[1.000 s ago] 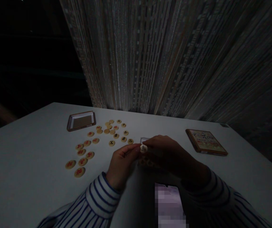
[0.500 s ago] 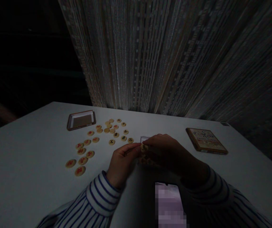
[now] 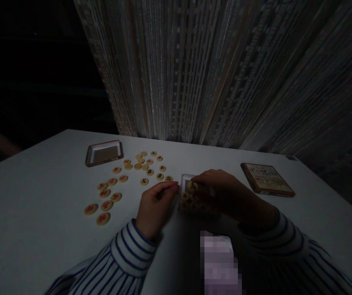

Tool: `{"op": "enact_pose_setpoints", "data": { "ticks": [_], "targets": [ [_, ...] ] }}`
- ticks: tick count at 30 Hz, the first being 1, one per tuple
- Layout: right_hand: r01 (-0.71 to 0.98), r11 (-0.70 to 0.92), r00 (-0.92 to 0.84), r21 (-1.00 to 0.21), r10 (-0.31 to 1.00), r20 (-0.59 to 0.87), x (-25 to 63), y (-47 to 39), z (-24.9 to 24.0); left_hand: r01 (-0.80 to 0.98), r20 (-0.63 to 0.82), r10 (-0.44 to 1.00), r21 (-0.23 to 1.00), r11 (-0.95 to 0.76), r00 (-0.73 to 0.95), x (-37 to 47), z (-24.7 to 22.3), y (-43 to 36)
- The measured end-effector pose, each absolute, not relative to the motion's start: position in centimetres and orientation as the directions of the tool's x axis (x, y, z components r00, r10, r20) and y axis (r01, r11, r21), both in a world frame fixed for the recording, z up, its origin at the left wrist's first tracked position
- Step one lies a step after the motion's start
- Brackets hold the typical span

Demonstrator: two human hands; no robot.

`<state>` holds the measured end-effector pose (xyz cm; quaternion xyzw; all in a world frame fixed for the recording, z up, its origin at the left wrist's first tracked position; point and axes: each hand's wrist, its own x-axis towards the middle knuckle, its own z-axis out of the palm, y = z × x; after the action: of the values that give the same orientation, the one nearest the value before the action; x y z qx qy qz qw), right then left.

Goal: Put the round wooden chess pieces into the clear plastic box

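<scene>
My right hand (image 3: 221,190) is closed on a round wooden piece (image 3: 192,186) with a black character, held over a small open box (image 3: 185,178). Inside the box, several similar pieces (image 3: 185,196) lie in its near part, partly shaded by that hand. Just left of the box is my left hand (image 3: 157,205), its thumb and index fingertips pressed together; whether anything small is between them is hidden. Loose black-marked pieces (image 3: 160,176) lie beyond my left hand, and red-marked pieces (image 3: 107,205) are spread to its left.
An open, shallow tray (image 3: 104,152) stands at the back left of the white table (image 3: 40,184). A flat box with a printed lid (image 3: 266,179) lies at the right. A phone (image 3: 220,262) is near the front, below the small box. Strand curtains hang behind the table.
The piece has moved right, out of my left fingers, and is now with my right hand over the box. My left hand has drawn back slightly left, and more of the box shows.
</scene>
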<state>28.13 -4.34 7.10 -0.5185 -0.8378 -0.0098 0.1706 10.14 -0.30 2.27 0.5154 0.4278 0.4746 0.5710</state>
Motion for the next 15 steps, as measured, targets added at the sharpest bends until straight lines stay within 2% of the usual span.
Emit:
{"op": "enact_pose_setpoints", "data": {
  "ticks": [5, 10, 15],
  "targets": [
    [0.881, 0.450, -0.404, -0.145, 0.875, 0.265, 28.7, -4.3, 7.1, 0.080, 0.127, 0.971, 0.986, -0.146, 0.203, 9.9, 1.4, 0.1],
    [0.886, 0.447, -0.410, -0.125, 0.880, 0.240, 29.2, -4.1, 6.6, 0.213, 0.289, 0.914, 0.910, -0.355, 0.284, 9.8, 0.5, 0.3],
    [0.907, 0.396, -0.372, -0.140, 0.912, 0.172, 29.5, -4.2, 6.6, 0.279, 0.336, 0.879, 0.856, -0.435, 0.337, 9.6, 0.1, 0.1]
  ]
}}
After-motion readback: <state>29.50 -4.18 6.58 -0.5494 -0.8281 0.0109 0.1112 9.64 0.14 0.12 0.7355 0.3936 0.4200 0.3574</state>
